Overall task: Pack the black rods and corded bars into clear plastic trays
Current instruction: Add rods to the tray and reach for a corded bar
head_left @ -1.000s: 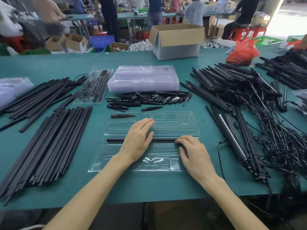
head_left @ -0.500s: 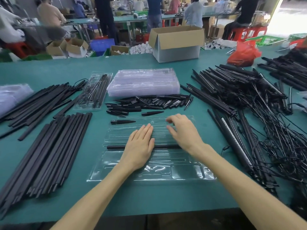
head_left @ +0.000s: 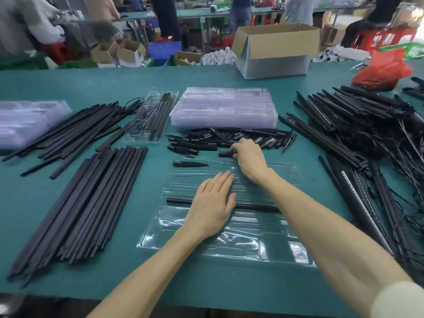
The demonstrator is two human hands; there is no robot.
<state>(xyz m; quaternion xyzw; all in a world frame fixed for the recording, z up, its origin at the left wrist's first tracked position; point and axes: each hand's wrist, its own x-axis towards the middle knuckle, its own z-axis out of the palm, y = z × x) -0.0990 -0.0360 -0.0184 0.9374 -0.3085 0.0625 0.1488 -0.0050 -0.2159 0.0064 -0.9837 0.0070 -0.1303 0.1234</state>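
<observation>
A clear plastic tray [head_left: 231, 244] lies on the green table in front of me. One long black rod [head_left: 254, 206] sits across its middle and a short black spike [head_left: 190, 164] lies in its far left slot. My left hand [head_left: 212, 204] rests flat on the tray and the rod, fingers straight. My right hand [head_left: 246, 156] reaches past the tray's far edge and pinches a short black piece [head_left: 226, 154] at the edge of the pile of small black spikes [head_left: 229, 138].
Long black rods [head_left: 75, 210] lie in rows on the left. Tangled corded bars [head_left: 371, 143] fill the right side. A stack of clear trays [head_left: 223, 107] and one filled tray [head_left: 151, 118] sit beyond the spikes. A cardboard box [head_left: 275, 50] stands at the back.
My right hand left the rod's right end, moved forward over the tray and now pinches a short black piece at the spike pile. My left hand stayed flat on the tray.
</observation>
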